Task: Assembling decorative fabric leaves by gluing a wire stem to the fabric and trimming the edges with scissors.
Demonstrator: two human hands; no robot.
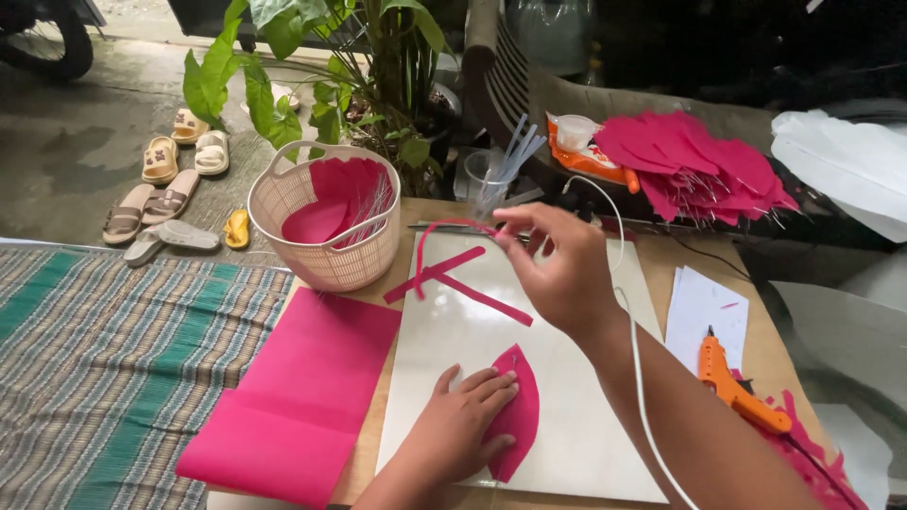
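- A person's left hand [463,425] is lying flat, fingers spread and released, pressing a pink petal-shaped cutout [518,411] onto a white board [567,416] near the board's front edge.
- The right hand [557,264] is hovering over the board's far edge, thumb and forefinger pinching together on something thin; what it is cannot be told, though it seems to be a fine wire.
- Pink paper strips [453,269] are lying crossed and curled at the board's far left corner, just beside the right hand.
- A folded pink sheet [302,397] is hanging over the table's left edge, touching the board's left side.
- A cream plastic basket [326,250] holding pink cutouts is standing at the table's far left corner.
- An orange glue gun [732,387] is resting near the table's right edge, its white cord [638,378] trailing across the board and under the right forearm.
- A heap of pink petals with wire stems [699,170] is lying beyond the table's far right corner.
- Sandals [170,179] are sitting on the floor well apart to the left.
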